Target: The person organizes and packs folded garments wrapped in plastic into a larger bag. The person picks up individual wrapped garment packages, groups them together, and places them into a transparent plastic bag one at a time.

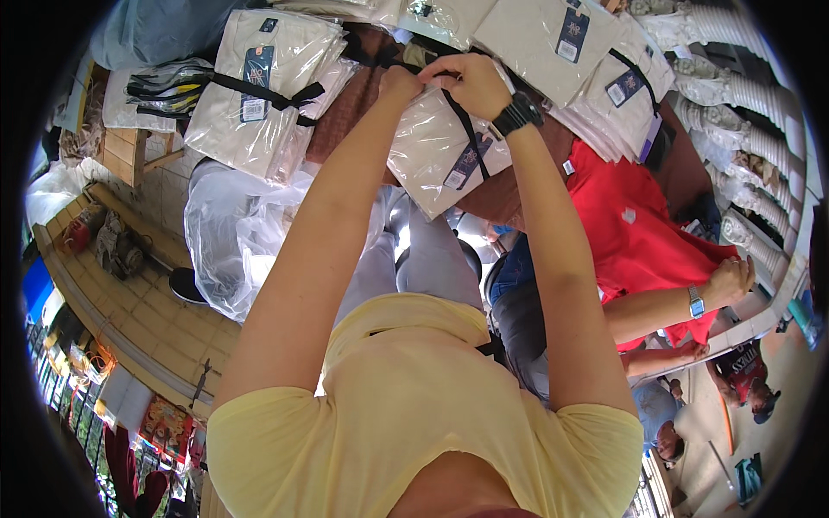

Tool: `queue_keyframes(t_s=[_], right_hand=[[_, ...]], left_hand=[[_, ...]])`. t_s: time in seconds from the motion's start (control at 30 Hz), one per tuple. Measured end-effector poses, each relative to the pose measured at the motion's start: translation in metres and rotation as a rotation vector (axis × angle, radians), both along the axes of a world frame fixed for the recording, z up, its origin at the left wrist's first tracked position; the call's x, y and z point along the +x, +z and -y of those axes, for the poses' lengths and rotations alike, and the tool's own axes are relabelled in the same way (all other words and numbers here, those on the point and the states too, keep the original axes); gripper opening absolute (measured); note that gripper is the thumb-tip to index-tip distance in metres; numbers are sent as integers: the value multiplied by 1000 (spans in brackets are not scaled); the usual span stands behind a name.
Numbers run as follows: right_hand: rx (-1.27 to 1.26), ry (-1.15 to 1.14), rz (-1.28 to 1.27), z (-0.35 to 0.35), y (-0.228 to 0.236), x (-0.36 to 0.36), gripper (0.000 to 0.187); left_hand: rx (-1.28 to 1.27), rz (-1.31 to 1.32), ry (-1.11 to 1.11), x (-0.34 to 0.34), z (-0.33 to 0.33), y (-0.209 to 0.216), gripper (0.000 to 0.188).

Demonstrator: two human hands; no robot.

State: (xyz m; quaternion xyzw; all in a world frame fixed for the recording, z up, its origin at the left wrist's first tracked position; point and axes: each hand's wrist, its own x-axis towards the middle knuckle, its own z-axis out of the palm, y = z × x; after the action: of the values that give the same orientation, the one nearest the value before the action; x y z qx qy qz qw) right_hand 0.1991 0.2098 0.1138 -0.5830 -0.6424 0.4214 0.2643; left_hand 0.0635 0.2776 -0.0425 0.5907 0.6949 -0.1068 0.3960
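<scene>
My left hand (400, 84) and my right hand (477, 84) meet over the far edge of a stack of cream garments in clear plastic bags (436, 155). A black cloth strip (469, 129) runs across this stack, over a dark tag. Fingers of both hands are bent and pinched close together at the strip's far part, where dark strip shows around them. The exact grip of the left fingertips is partly hidden. A black watch (516, 115) is on my right wrist.
Tied bagged garment stacks lie to the left (250, 95) and right (596, 78) on a brown cloth (345, 108). At right, a co-worker's hand (730, 281) is by a red shirt (622, 224). Clear plastic (237, 233) hangs left; wrapped white rolls (734, 73) stand far right.
</scene>
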Motion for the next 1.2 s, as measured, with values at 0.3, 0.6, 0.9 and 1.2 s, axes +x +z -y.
queue_keyframes(t_s=[0.3, 0.6, 0.9, 1.2], right_hand=[[-330, 228, -380, -23, -14, 15, 15], [348, -429, 95, 50, -21, -5, 54], [-30, -638, 248, 201, -62, -8, 18], [-268, -383, -392, 105, -37, 7, 22]], left_hand=[[-16, 864, 347, -23, 14, 14, 21], [-221, 1051, 532, -42, 15, 15, 32], [-229, 1036, 586, -39, 20, 16, 31], [-220, 1066, 547, -39, 17, 15, 34]])
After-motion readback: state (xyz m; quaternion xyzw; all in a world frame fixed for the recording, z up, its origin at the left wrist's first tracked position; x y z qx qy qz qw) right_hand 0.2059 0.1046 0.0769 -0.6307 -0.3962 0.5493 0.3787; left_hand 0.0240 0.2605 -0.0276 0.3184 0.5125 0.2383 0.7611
